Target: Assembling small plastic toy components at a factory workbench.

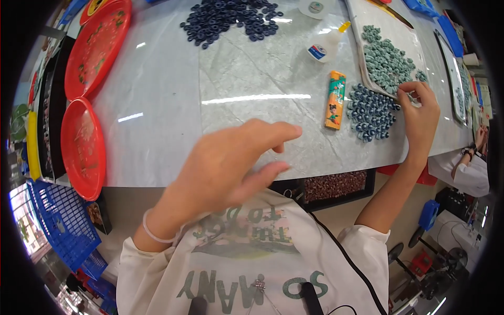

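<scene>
My left hand (223, 163) hovers over the near edge of the table, thumb and fingers apart, with nothing between them. At the right, my right hand (421, 107) has its thumb and forefinger pinched together beside the corner of a white tray (386, 18). Whatever is in that pinch is too small to make out. Small grey-green pieces (387, 62) lie heaped in the tray. Just left of the right hand is a cluster of shiny blue-grey bead-like pieces (370, 113). An orange and green slim packet (335, 101) lies next to them.
Dark blue rings (226, 21) are piled at the back. A white squeeze bottle with a yellow tip (324, 47) stands near the tray. Red plates (83, 149) line the left, above a blue basket (63, 223). Another person's hand (480, 137) shows far right.
</scene>
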{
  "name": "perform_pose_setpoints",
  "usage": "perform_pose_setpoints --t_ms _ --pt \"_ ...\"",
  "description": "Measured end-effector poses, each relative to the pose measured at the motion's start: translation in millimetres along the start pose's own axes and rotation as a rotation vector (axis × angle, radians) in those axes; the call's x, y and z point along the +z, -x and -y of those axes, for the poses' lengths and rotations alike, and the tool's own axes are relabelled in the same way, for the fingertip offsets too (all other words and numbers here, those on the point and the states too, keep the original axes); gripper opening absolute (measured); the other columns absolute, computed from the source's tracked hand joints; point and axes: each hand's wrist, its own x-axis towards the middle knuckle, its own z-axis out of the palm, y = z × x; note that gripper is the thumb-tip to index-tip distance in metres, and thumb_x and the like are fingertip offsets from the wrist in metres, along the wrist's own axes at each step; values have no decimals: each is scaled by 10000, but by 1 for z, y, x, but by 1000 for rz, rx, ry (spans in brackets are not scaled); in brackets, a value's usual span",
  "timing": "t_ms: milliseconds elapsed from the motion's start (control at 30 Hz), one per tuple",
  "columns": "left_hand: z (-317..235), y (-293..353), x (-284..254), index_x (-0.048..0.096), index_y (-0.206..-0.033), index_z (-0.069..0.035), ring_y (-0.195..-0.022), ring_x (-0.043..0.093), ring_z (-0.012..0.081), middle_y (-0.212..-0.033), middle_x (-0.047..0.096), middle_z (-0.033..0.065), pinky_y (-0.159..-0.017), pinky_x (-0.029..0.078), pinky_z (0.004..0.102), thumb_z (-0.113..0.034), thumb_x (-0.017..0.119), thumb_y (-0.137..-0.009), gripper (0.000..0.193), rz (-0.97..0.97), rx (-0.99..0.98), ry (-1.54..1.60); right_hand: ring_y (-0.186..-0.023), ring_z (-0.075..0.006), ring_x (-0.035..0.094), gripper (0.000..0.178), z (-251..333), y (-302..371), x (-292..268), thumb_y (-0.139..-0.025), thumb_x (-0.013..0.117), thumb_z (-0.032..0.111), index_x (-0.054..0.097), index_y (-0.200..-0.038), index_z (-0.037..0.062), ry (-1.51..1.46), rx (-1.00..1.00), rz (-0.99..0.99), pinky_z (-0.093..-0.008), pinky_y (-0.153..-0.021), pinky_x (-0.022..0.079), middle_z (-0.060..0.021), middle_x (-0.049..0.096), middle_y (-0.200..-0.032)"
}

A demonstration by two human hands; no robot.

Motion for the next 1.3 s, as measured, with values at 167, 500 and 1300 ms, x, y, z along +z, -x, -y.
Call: perform_pose_setpoints --t_ms 167,500,1300 --pt "-2 -32 -52 623 -979 -43 -607 496 63 -850 610 42 -484 344 188 -36 621 -781 199 -43 158 -366 -766 -130 559 57 -21 11 12 -796 577 22 590 -842 -7 -504 168 -203 -234 -729 433 -89 620 -895" --pt "43 -92 -63 611 -859 -82 -592 542 160 -776 580 13 -534 415 263 -109 602 -794 71 -26 378 -905 -793 -116 564 149 -15 32 1 -825 587 40 594 -951 -40 -848 338 -392 -239 -748 450 -76 614 -914" --pt "-36 -40 -2 571 -847 4 -438 358 4 -651 500 -7 -393 262 156 -183 583 -821 190 -61 -451 679 -770 -170 536 223 97 58 -7 -823 569 52 550 -1024 -42 -1431 -121 -34 -251 -694 453 -150 539 -1000"
